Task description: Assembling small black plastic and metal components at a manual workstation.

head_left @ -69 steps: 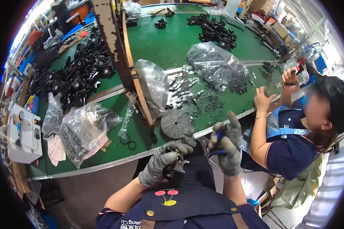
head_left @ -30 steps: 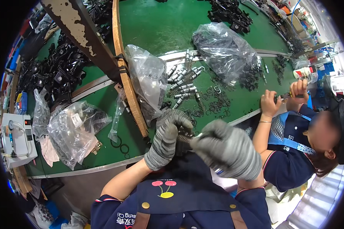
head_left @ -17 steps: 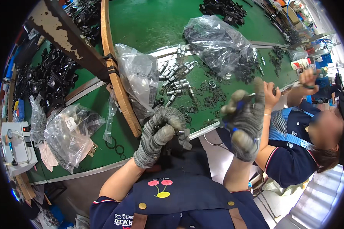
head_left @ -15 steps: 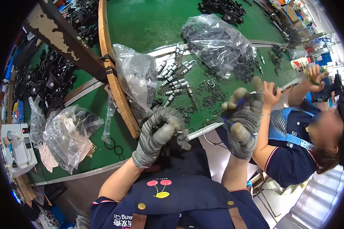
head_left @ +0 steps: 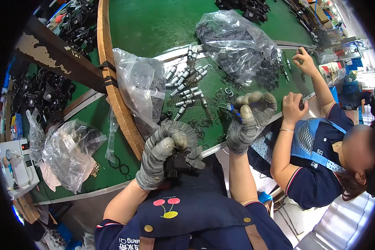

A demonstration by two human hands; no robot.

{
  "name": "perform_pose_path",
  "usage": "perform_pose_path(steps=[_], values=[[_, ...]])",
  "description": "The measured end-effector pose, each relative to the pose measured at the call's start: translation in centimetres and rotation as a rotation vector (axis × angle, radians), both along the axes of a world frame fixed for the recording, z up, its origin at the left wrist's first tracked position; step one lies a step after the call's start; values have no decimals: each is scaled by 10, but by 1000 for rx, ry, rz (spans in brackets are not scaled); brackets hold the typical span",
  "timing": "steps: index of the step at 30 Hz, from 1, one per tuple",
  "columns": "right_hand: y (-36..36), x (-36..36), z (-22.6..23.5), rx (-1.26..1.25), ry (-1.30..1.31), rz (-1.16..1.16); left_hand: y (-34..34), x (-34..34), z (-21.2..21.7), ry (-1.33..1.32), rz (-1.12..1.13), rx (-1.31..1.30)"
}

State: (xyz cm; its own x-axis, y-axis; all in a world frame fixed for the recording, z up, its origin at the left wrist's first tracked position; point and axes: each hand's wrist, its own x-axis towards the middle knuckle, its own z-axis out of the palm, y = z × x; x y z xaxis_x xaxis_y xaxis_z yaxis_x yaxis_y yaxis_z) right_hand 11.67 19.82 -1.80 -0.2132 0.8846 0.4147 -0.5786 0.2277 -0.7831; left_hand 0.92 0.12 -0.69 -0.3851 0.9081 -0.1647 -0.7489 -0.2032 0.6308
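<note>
My left hand (head_left: pixel 160 152), in a grey knitted glove, is closed in front of my apron. Its fingers wrap a black part (head_left: pixel 171 166) that mostly hides behind them. My right hand (head_left: pixel 252 121), gloved too, is over the table's near edge, fingers curled and thumb raised. It grips a slim tool with blue on it (head_left: pixel 234 111); the tip points left toward the table, and its exact kind does not show. Just beyond my hands lies a heap of silvery metal pins with springs (head_left: pixel 189 85), with black rings (head_left: pixel 225 93) scattered beside it.
Clear plastic bags lie at centre (head_left: pixel 139 79) and left (head_left: pixel 71 146); another bag of black parts (head_left: pixel 237 46) lies farther back. A wooden strip (head_left: pixel 116 91) and a worn metal post (head_left: pixel 58 58) cross the left side. On the right, a co-worker (head_left: pixel 312 154) handles small parts.
My right hand has come down and left, its fingers curling inward and the tool's tip swinging over the table. My left hand stays closed, slightly turned. The co-worker's far hand has moved toward the table.
</note>
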Motion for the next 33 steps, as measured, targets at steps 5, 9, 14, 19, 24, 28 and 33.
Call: perform_pose_path(steps=[5, 9, 14, 19, 24, 28, 33], values=[[3, -4, -1, 1, -32, -16, 3, -1, 3, -49, -7, 61], [5, -4, -1, -23, -52, 6, 8, -2, 18, -154, -44, 27], [8, -5, -1, -34, -64, 36, 10, -5, 25, -110, -63, 59], [17, -12, 11, -95, -88, 109, 9, -6, 18, -80, -64, 69], [20, -20, 37, -183, 45, 312, 6, -7, 26, -72, -64, 40], [22, -23, 52, -175, -34, 285, 4, -5, 30, -112, -57, -6], [16, -26, 65, -82, -22, 343, 0, 1, 16, -100, -22, -76]])
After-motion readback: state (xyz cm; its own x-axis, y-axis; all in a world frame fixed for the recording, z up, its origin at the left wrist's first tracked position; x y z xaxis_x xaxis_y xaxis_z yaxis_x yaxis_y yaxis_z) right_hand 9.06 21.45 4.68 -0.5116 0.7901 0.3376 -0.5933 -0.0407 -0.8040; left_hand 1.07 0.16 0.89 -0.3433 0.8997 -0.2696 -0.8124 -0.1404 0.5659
